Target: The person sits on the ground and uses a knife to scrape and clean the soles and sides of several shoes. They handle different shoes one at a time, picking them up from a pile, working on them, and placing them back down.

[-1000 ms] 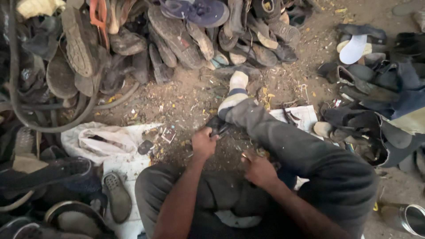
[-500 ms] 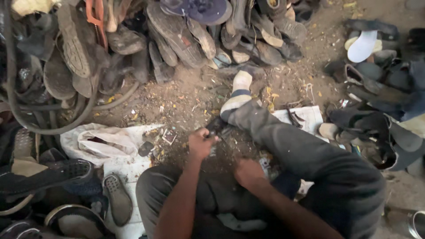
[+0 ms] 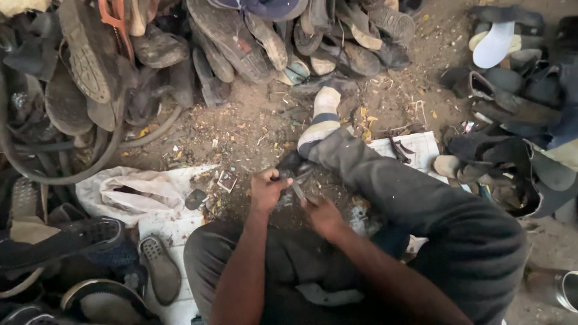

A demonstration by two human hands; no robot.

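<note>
The left hand [image 3: 268,188] closes its fingers around a small dark shoe piece [image 3: 293,165] lying at its 1 o'clock, while the right hand [image 3: 322,215], at 4 o'clock from it, pinches a thin metal tool [image 3: 298,191] whose long axis points toward 11 o'clock.

Bare dirt floor [image 3: 253,129] strewn with scraps and yellow leaves. Worn shoes and soles [image 3: 229,42] are heaped along the top, dark sandals [image 3: 512,108] pile at right, a black rubber hose [image 3: 54,174] curves left, beside a crumpled white sack [image 3: 129,192].
</note>
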